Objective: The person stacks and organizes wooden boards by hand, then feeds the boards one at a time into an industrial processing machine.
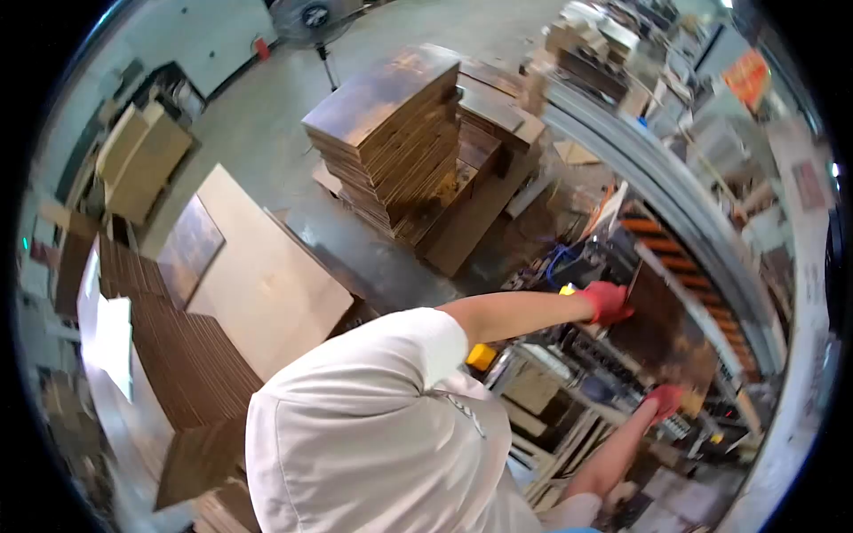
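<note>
A dark brown, rectangular board (662,329) with a patchy, shiny surface lies at the machine on the right. My left hand (609,303), in a red glove, grips the board at its near upper edge. Lower down, my right hand (663,402), also red-gloved, holds the board by its bottom edge near a corner. The fingers of both hands are partly hidden and small in view. Beyond the board runs a row of orange-brown slats (689,258) inside the machine frame.
A long grey metal beam (657,169) curves past the board. Stacked brown boards (400,142) stand on the floor behind my left arm. More stacked panels (178,338) and a large pale board (267,275) are at the left. A fan (315,18) stands at the back.
</note>
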The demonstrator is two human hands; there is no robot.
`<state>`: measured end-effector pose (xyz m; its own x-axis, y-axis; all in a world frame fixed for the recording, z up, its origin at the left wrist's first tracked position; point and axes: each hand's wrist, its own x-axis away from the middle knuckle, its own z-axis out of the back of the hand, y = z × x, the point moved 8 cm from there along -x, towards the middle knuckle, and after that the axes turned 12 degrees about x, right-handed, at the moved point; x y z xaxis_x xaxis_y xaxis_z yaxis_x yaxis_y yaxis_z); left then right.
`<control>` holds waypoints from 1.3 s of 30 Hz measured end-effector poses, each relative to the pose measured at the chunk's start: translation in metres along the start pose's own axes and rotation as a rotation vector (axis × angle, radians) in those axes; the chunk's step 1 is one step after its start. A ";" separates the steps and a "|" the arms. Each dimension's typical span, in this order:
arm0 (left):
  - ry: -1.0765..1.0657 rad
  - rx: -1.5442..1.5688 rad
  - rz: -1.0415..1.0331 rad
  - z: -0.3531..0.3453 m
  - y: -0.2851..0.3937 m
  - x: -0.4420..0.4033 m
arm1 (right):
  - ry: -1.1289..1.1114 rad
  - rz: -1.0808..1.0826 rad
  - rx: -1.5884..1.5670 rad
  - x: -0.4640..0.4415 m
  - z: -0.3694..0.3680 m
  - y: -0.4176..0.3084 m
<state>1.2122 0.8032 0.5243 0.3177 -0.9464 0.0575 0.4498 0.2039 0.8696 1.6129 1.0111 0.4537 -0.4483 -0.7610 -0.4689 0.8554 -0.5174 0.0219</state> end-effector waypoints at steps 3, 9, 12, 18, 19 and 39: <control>0.269 -0.099 -0.414 0.090 0.007 0.100 | -0.032 0.088 -0.510 0.048 0.053 0.027; 1.260 0.151 0.226 0.399 -0.220 0.337 | -0.824 0.554 -1.246 0.359 0.211 -0.002; 1.619 0.008 0.285 0.524 -0.290 0.400 | -1.142 1.069 -1.159 0.459 0.266 -0.086; 1.502 0.580 0.094 0.644 -0.444 0.382 | -1.409 1.691 -1.138 0.617 0.405 -0.285; 1.515 0.516 0.035 0.647 -0.435 0.382 | -1.268 1.793 -1.123 0.636 0.419 -0.313; 1.119 1.330 0.042 0.330 -0.310 0.407 | -1.971 1.517 -1.226 0.620 0.397 -0.211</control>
<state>0.9268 0.2722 0.4399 0.9448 -0.2123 0.2497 -0.3273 -0.6500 0.6859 1.0518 0.4931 0.5094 0.9919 0.0889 0.0911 0.0895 0.0216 -0.9958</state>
